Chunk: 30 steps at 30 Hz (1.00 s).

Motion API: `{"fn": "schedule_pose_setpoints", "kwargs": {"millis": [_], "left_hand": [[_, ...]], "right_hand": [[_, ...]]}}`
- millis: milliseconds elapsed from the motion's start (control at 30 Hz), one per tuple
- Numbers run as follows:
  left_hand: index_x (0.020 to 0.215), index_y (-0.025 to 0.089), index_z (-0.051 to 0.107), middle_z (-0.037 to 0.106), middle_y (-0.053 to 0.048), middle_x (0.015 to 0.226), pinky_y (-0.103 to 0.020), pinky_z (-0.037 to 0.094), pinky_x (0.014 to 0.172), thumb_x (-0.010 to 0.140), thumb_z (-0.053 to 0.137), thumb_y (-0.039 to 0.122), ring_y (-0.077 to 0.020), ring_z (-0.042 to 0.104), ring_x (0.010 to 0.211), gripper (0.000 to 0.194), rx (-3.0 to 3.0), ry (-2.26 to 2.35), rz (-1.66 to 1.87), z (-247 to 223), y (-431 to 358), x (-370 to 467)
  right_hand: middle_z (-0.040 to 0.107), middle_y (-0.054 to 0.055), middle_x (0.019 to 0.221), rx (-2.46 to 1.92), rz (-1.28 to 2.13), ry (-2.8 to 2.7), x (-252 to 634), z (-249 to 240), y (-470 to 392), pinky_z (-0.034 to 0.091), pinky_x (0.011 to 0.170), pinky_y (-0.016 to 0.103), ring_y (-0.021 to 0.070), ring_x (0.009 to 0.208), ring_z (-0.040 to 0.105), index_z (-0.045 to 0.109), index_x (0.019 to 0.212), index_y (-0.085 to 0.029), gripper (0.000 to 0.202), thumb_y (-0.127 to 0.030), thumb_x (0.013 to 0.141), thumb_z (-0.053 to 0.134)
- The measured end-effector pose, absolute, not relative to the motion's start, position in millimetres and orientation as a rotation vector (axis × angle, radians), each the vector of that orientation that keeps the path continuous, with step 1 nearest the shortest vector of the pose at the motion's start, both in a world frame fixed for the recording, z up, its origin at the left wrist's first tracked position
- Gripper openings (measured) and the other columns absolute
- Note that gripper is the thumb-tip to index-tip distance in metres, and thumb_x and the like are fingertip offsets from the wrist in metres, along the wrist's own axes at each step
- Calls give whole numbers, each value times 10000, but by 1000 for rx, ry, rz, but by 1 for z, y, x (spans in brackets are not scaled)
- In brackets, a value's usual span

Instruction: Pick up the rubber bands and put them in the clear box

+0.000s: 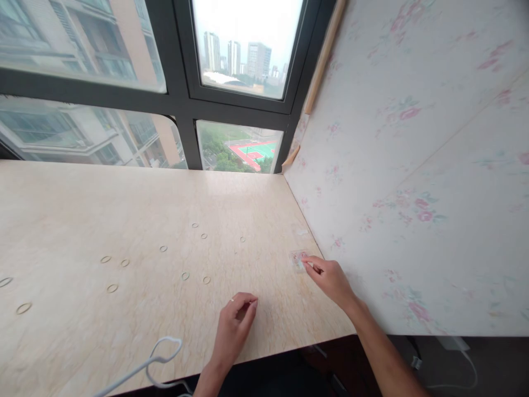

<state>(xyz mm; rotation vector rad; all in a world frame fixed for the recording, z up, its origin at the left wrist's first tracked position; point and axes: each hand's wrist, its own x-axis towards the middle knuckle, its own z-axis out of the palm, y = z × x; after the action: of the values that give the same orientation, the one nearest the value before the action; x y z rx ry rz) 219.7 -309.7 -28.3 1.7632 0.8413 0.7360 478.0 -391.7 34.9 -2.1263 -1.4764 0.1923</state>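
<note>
My right hand [328, 277] reaches to a small clear case [298, 259] near the wall, its thumb and fingers pinched together at the case's right side. Small reddish items show inside the case; whatever the fingertips grip is too small to tell. Nearer the front edge, my left hand [237, 322] hovers over or rests on the marble-patterned surface, thumb and forefinger pinched; anything between them cannot be made out. Several thin rings lie scattered to the left, among them one ring [206, 276] and a greenish ring [188, 275] closest to my left hand.
A white cable [152, 361] loops over the front edge at lower left. The pale counter [264, 209] meets dark-framed windows [239, 105] at the back and a floral wall [413, 165] on the right. More rings lie at far left, including one [23, 304].
</note>
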Motion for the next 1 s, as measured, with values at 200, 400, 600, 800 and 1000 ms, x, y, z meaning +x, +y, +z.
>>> {"fn": "schedule_pose_setpoints", "kwargs": {"millis": [200, 400, 600, 800, 1000], "left_hand": [[857, 184, 674, 699, -38, 827, -268, 498, 644, 858, 540, 363, -162, 634, 702, 223, 1733, 1098, 813, -8, -257, 230], [1089, 179, 644, 680, -52, 980, -273, 475, 736, 818, 573, 210, -145, 620, 729, 283, 2109, 1278, 486, -3, -179, 268], [981, 160, 672, 624, -116, 1062, -270, 458, 691, 884, 455, 216, -190, 634, 850, 244, 2582, 1160, -6, 1, -146, 295], [846, 124, 664, 652, -143, 959, -304, 452, 725, 872, 411, 138, -222, 635, 857, 255, 2697, 1062, -154, 10, -144, 307], [762, 104, 658, 670, -165, 865, -313, 442, 662, 760, 517, 124, -241, 639, 772, 142, 2690, 1093, -252, 15, -146, 315]], "right_hand": [[633, -17, 606, -1968, 497, -1645, 448, 1, -408, 380, 536, 236, 131, 509, 545, 717, 934, -216, 271, -311, 931, 463], [707, 11, 740, -1850, 392, -1699, 430, -29, -419, 436, 616, 266, 152, 609, 618, 700, 951, -214, 243, -258, 937, 461], [710, 50, 747, -1765, 177, -1722, 429, -42, -426, 451, 622, 296, 177, 636, 629, 688, 935, -188, 245, -206, 940, 443], [685, 38, 688, -1760, 158, -1729, 429, -44, -422, 437, 593, 285, 166, 590, 614, 691, 916, -181, 238, -196, 934, 454], [679, 36, 669, -1754, 147, -1740, 430, -44, -421, 426, 593, 281, 165, 582, 611, 694, 910, -181, 245, -205, 935, 452]]}}
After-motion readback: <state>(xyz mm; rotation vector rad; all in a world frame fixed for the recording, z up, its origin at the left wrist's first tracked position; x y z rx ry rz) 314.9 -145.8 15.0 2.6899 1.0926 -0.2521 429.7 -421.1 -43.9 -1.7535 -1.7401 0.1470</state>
